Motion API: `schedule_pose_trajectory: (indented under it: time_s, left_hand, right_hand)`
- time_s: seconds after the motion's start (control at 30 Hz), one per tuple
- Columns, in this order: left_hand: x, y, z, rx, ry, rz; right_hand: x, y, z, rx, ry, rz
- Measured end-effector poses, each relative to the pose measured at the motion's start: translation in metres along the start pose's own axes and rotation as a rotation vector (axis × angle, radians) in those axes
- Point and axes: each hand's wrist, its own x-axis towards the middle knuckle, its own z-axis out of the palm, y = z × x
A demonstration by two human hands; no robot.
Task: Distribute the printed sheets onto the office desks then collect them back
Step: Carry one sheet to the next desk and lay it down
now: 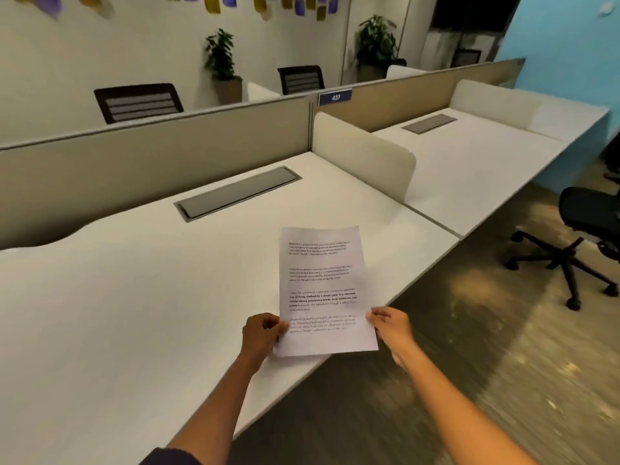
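Observation:
White printed sheets (322, 283) with paragraphs of text are held above the front right part of the near white desk (134, 313). My left hand (261, 335) pinches their lower left corner. My right hand (391, 325) grips the lower right edge. How many sheets are in the stack cannot be told. A second white desk (479, 169) lies further right, behind a low rounded divider (365, 156).
A grey cable hatch (238, 193) is set into the near desk, another into the far one (429, 123). A beige partition (151, 156) runs along the back with a blue number tag (335, 97). A black wheeled chair (577, 236) stands on the floor at right.

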Motion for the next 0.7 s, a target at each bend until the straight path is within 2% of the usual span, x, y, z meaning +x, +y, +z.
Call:
schedule_pose_trajectory:
  time_s: [0.3,0.7]
  left_hand:
    - [0.052,-0.008,-0.055,-0.059,0.187,-0.084]
    - [0.094,0.007,-0.071,-0.046,0.471,-0.219]
  right_hand:
    - [0.067,-0.048,0.086,-0.175,-0.186,-0.07]
    - [0.153,-0.1,0.162,-0.29,-0.392,-0.161]
